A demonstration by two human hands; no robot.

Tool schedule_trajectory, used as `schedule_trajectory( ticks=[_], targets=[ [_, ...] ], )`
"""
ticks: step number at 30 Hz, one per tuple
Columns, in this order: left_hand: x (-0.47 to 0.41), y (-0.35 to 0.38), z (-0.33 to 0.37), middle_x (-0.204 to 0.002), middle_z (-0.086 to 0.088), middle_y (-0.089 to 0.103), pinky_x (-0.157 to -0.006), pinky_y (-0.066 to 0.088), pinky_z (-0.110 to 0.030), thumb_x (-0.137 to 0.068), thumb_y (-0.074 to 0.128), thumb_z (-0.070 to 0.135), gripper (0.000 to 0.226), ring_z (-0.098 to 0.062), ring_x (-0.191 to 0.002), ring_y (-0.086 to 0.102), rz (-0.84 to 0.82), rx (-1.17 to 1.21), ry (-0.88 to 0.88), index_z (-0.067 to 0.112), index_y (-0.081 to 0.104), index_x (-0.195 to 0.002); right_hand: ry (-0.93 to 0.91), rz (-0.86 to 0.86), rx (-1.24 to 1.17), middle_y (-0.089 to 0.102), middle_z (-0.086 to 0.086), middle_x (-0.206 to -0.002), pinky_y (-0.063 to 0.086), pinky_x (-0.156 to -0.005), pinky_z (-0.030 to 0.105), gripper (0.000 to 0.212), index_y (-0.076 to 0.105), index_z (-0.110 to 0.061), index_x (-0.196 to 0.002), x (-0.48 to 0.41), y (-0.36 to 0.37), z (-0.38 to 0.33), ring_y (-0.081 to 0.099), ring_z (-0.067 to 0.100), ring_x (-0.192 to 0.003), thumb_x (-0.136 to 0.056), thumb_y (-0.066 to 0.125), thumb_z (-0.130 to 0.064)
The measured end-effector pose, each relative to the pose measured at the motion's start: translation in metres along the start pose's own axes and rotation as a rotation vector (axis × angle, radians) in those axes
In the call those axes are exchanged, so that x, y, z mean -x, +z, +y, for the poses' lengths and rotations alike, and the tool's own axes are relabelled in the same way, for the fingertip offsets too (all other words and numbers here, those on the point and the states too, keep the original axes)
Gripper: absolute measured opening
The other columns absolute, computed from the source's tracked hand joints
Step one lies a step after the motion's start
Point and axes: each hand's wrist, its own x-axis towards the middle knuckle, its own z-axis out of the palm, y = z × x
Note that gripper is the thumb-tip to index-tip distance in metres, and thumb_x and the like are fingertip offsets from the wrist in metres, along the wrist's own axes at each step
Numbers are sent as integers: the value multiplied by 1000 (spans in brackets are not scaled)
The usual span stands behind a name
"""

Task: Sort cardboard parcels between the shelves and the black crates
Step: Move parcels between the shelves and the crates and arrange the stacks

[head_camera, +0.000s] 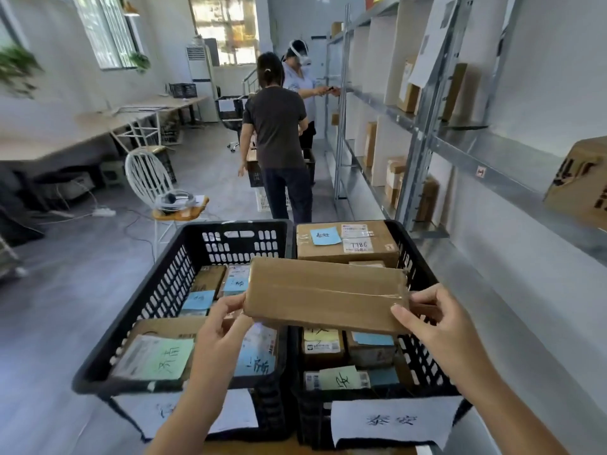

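Over the seam where the left black crate [157, 290] meets the right black crate [423, 270], the flat cardboard parcel [325, 295] is hanging long-axis left-to-right, left hand [223, 326] pinching its left end, right hand [437, 326] pinching its right end, shelves [460, 149] sitting off to the right.

flat taped cardboard parcel [325, 295] held over two black crates [164, 290].
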Motion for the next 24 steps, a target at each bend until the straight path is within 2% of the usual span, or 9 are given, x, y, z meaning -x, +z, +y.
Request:
schedule_trajectory(
  ticks=[3,6,10,11,14,16,18,21,24],
  targets=[
    [6,-7,0,-100,-5,74,-89,54,-42,-99,50,11,23,-26,-96,71,14,52,-33,22,69,-94,-7,-14,-25,68,-12,-99,56,-75,18,37,58,-24,-99,-1,4,6,65,-2,-93,-75,84,-16],
    [8,-11,-1,-105,-12,72,-88,56,-37,-101,45,11,30,-27,-100,71,46,87,-33,25,67,-86,-33,-61,-26,64,-19,-110,51,-72,6,58,56,-32,-119,-2,10,9,59,-15,-99,-73,85,-12],
    [6,-15,-10,-104,-10,70,-82,58,-30,-102,48,28,23,-24,-100,70,77,108,-37,22,63,-85,-52,-106,-5,56,-14,-123,49,-97,24,72,53,-28,-137,0,16,7,56,-2,-114,-75,84,-11],
    [6,-14,-12,-102,-9,70,-82,58,-31,-99,52,38,23,-23,-98,71,83,112,-53,21,63,-87,-58,-107,-18,56,-10,-124,50,-98,26,71,53,-25,-137,0,17,6,55,1,-116,-75,83,-8],
    [7,-10,-16,-102,1,73,-82,57,-30,-77,57,67,46,-15,-91,73,108,164,-121,30,70,-101,-124,-104,-50,57,-3,-123,49,-85,7,64,55,-18,-128,2,17,7,54,-9,-113,-74,81,4],
    [8,-6,-16,-110,1,71,-80,59,-29,-73,57,73,61,-17,-95,73,117,196,-167,33,67,-119,-160,-107,-46,56,1,-123,47,-84,4,61,54,-13,-125,4,16,9,53,-8,-115,-73,80,8],
    [7,-2,-16,-115,-1,69,-81,60,-32,-71,57,76,69,-22,-100,71,126,204,-212,32,63,-124,-187,-117,-43,56,4,-124,46,-85,4,59,52,-11,-122,5,16,12,53,-6,-116,-73,79,9],
    [3,1,-16,-116,-5,67,-84,60,-37,-63,63,76,71,-27,-105,68,135,224,-258,25,66,-111,-192,-165,-81,58,-1,-124,48,-85,7,51,52,-16,-118,8,16,16,54,-3,-118,-77,80,-4],
    [1,1,-17,-114,-11,67,-77,59,-33,-61,71,67,71,-29,-104,68,109,299,-257,15,65,-108,-104,-207,-256,65,-9,-117,54,-84,17,30,56,-25,-111,8,12,14,60,3,-114,-86,68,-37]
  ],
)
